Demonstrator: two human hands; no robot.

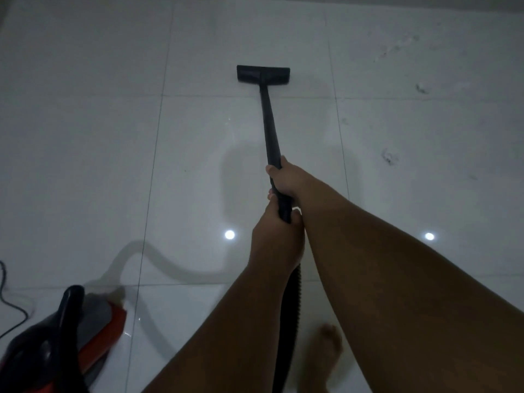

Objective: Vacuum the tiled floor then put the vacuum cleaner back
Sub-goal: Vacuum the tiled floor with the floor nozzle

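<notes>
The tiled floor (85, 137) filled the frame, dirt specks (390, 158) remaining at right. The vacuum cleaner (56, 350) sat lower left, near enough for its hose. Both hands wrapped closed around the wand (269, 123), right hand (286, 180) above left hand (275, 236), probably for pushing force, nozzle (263, 73) flat at upper centre.

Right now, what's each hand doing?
Left hand: closed on the vacuum wand, nearer end.
Right hand: closed on the wand, further along.
</notes>
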